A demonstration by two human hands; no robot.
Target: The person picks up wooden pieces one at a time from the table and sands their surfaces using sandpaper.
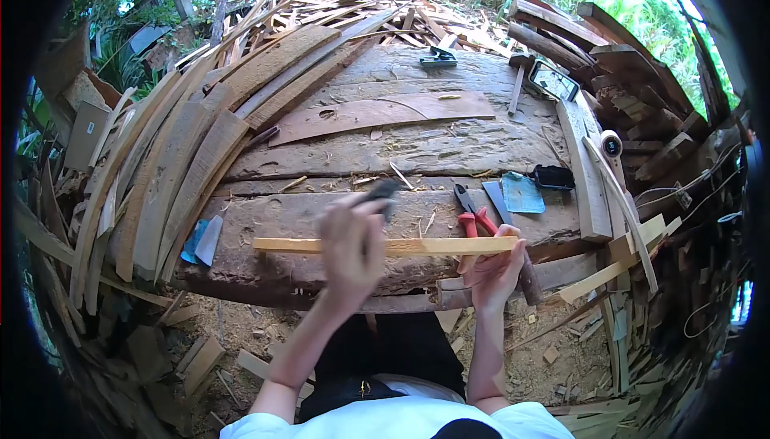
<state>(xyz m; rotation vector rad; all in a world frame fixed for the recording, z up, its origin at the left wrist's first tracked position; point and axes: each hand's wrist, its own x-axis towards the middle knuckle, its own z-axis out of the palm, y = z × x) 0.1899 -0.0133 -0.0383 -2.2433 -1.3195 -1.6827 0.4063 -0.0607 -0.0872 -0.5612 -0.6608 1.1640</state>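
A thin, pale wooden strip (401, 246) lies crosswise above the front edge of the worn wooden bench (353, 142). My right hand (493, 267) grips the strip's right end, palm up with the fingers wrapped round it. Over the strip's left half, my left hand (351, 238) is blurred by motion, closed on a dark tool (380, 197) that is too smeared to make out. Pliers with red handles (473, 213) lie just behind the strip near my right hand. Beside them rests a flat grey blade (496, 201).
A blue sandpaper piece (523, 193) and a black case (554, 177) lie at the right. Farther back are a hammer (517, 86), a phone (553, 81) and a small metal plane (438, 56). Curved planks (200, 142) are stacked at the left.
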